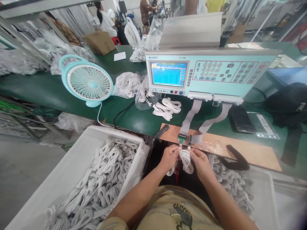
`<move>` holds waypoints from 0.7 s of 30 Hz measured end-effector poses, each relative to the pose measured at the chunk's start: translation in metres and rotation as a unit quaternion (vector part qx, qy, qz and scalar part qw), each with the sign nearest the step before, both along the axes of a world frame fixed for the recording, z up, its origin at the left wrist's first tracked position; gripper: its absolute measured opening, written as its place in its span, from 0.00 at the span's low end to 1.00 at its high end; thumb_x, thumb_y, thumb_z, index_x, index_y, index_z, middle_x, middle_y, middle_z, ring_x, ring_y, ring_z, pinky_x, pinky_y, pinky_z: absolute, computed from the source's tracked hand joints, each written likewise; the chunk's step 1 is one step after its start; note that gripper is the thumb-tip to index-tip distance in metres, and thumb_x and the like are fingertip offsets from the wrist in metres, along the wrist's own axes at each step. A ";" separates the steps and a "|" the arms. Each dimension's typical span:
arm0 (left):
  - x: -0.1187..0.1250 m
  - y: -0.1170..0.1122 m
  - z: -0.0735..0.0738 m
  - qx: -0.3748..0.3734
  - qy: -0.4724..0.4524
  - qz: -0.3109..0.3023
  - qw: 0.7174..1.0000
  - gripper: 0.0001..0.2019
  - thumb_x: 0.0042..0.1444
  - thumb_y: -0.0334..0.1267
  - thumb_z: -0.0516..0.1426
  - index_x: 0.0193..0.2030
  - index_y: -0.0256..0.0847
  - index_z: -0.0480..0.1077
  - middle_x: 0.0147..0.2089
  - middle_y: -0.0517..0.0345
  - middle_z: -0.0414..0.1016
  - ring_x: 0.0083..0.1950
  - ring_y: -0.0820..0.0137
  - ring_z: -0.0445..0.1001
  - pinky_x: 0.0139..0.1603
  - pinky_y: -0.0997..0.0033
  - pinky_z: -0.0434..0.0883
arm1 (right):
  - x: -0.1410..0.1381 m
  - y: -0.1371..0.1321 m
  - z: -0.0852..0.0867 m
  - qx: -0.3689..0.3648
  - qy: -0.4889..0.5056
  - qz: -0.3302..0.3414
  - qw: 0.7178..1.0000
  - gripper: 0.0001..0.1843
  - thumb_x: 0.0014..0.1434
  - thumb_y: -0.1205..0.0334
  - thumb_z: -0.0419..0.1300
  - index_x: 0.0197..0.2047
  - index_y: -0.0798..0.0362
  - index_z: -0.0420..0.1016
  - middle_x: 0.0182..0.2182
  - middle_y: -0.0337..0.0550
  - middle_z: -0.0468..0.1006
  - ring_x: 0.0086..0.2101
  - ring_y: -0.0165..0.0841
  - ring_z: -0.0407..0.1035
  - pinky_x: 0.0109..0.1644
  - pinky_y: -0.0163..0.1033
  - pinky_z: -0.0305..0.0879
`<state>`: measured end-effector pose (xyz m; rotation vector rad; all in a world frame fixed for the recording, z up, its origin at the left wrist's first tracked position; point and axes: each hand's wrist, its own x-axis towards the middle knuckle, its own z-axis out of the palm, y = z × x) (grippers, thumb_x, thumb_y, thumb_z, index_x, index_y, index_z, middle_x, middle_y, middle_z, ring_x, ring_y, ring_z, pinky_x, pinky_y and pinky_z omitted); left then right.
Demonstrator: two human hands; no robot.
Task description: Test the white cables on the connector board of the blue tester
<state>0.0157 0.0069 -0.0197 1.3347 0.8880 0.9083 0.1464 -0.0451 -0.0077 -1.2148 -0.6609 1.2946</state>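
My left hand (169, 157) is closed on one end of a coiled white cable (186, 159), close to a small green circuit board (182, 139) at the edge of a wooden board (216, 145). My right hand (200, 158) pinches the cable's other end beside it, near a second dark connector. Between the two hands the coil hangs down. Grey ribbon cables (191, 116) run from both connectors up to a light-blue tester (216, 73) with a lit screen (168, 74). Whether the cable's plugs sit fully in the connectors is too small to tell.
A white bin (88, 140) of bundled cables stands at left, another bin (261, 182) at right. Coiled cables (167, 108), a blue fan (87, 81) and a dark phone (241, 118) lie on the green table (134, 118). Black clamps (236, 159) hold the board. People are in the background.
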 end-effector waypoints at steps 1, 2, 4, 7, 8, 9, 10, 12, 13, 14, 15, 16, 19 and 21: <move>0.001 -0.001 0.000 0.000 -0.007 0.009 1.000 0.17 0.53 0.41 0.53 0.16 0.36 0.61 0.22 0.62 0.60 0.25 0.77 0.60 0.27 0.77 0.58 | 0.001 0.000 0.000 0.001 -0.006 0.002 1.000 0.13 0.47 0.53 0.67 0.29 0.55 0.76 0.21 0.38 0.73 0.22 0.30 0.63 0.27 0.33 0.58; 0.003 -0.002 0.000 -0.001 -0.015 0.016 1.000 0.17 0.53 0.41 0.53 0.16 0.36 0.61 0.22 0.62 0.60 0.25 0.77 0.60 0.26 0.77 0.57 | 0.002 0.000 -0.001 0.002 -0.011 0.004 1.000 0.13 0.47 0.53 0.67 0.29 0.55 0.76 0.21 0.38 0.73 0.22 0.29 0.63 0.27 0.32 0.58; 0.004 -0.004 0.000 -0.005 -0.034 0.032 0.999 0.18 0.53 0.41 0.53 0.16 0.36 0.60 0.23 0.62 0.59 0.25 0.77 0.59 0.26 0.77 0.57 | 0.004 0.000 -0.002 0.003 -0.018 0.006 1.000 0.13 0.47 0.52 0.67 0.29 0.54 0.76 0.22 0.37 0.73 0.22 0.29 0.62 0.28 0.32 0.58; 0.007 -0.005 -0.001 -0.013 -0.057 0.048 0.997 0.18 0.53 0.41 0.53 0.16 0.36 0.60 0.23 0.62 0.58 0.25 0.77 0.58 0.27 0.77 0.57 | 0.005 0.001 -0.004 0.009 -0.021 0.011 1.000 0.13 0.48 0.52 0.67 0.28 0.54 0.76 0.21 0.37 0.72 0.22 0.28 0.61 0.29 0.32 0.58; 0.008 -0.006 -0.002 -0.018 -0.063 0.051 0.997 0.18 0.53 0.42 0.53 0.16 0.36 0.60 0.23 0.62 0.58 0.26 0.77 0.57 0.27 0.77 0.57 | 0.005 0.001 -0.006 0.010 -0.022 0.014 1.000 0.12 0.48 0.53 0.66 0.29 0.54 0.76 0.21 0.36 0.72 0.22 0.28 0.61 0.29 0.32 0.58; 0.008 -0.006 -0.002 -0.026 -0.069 0.055 0.996 0.18 0.52 0.42 0.54 0.15 0.36 0.60 0.22 0.62 0.58 0.25 0.77 0.57 0.27 0.77 0.57 | 0.006 0.001 -0.007 0.011 -0.023 0.016 1.000 0.12 0.49 0.53 0.66 0.29 0.54 0.76 0.21 0.36 0.72 0.22 0.28 0.61 0.29 0.32 0.58; 0.009 -0.007 -0.003 -0.038 -0.077 0.059 0.995 0.18 0.51 0.43 0.55 0.16 0.36 0.60 0.22 0.62 0.57 0.25 0.77 0.57 0.27 0.77 0.57 | 0.007 0.001 -0.009 0.013 -0.025 0.018 0.999 0.12 0.49 0.53 0.66 0.30 0.54 0.77 0.21 0.36 0.72 0.22 0.28 0.61 0.29 0.32 0.58; 0.011 -0.008 -0.003 -0.068 -0.096 0.069 0.991 0.17 0.50 0.45 0.56 0.17 0.35 0.62 0.22 0.62 0.58 0.25 0.77 0.56 0.26 0.77 0.57 | 0.008 0.001 -0.012 0.016 -0.027 0.017 0.999 0.11 0.49 0.54 0.66 0.32 0.53 0.77 0.22 0.37 0.72 0.23 0.29 0.62 0.29 0.32 0.58; 0.012 -0.009 -0.002 -0.082 -0.107 0.072 0.988 0.17 0.50 0.46 0.57 0.19 0.35 0.64 0.22 0.61 0.58 0.25 0.76 0.57 0.26 0.77 0.57 | 0.009 0.002 -0.014 0.017 -0.028 0.015 0.999 0.11 0.49 0.55 0.66 0.33 0.53 0.78 0.22 0.37 0.73 0.23 0.30 0.62 0.30 0.33 0.58; 0.013 -0.010 -0.002 -0.091 -0.115 0.073 0.986 0.17 0.50 0.47 0.57 0.20 0.35 0.66 0.23 0.61 0.60 0.25 0.76 0.58 0.26 0.77 0.57 | 0.009 0.002 -0.014 0.017 -0.029 0.013 0.999 0.11 0.49 0.55 0.66 0.33 0.52 0.78 0.23 0.37 0.74 0.24 0.30 0.63 0.30 0.33 0.59; 0.013 -0.010 -0.001 -0.095 -0.121 0.073 0.985 0.17 0.50 0.48 0.57 0.22 0.35 0.67 0.23 0.61 0.61 0.25 0.76 0.59 0.26 0.77 0.58 | 0.009 0.002 -0.015 0.015 -0.029 0.011 0.999 0.11 0.49 0.55 0.66 0.34 0.52 0.78 0.24 0.38 0.74 0.25 0.31 0.63 0.31 0.33 0.59; 0.014 -0.011 -0.001 -0.092 -0.122 0.071 0.986 0.18 0.50 0.49 0.57 0.23 0.34 0.68 0.24 0.60 0.62 0.25 0.76 0.59 0.26 0.77 0.58 | 0.009 0.002 -0.015 0.013 -0.030 0.010 0.999 0.11 0.49 0.55 0.66 0.35 0.52 0.78 0.26 0.39 0.75 0.26 0.31 0.64 0.32 0.33 0.60; 0.013 -0.011 -0.001 -0.062 -0.110 0.067 0.990 0.20 0.50 0.50 0.56 0.20 0.34 0.68 0.24 0.60 0.62 0.25 0.76 0.59 0.26 0.76 0.58 | 0.008 0.001 -0.014 0.012 -0.033 0.007 0.999 0.14 0.48 0.54 0.67 0.36 0.52 0.78 0.30 0.42 0.77 0.29 0.34 0.66 0.35 0.34 0.61; 0.013 -0.010 -0.002 -0.049 -0.106 0.066 0.991 0.20 0.51 0.50 0.56 0.20 0.33 0.67 0.23 0.60 0.62 0.24 0.77 0.59 0.26 0.76 0.58 | 0.007 0.001 -0.013 0.009 -0.034 0.003 0.999 0.16 0.47 0.54 0.67 0.38 0.53 0.78 0.32 0.43 0.77 0.31 0.35 0.67 0.36 0.36 0.62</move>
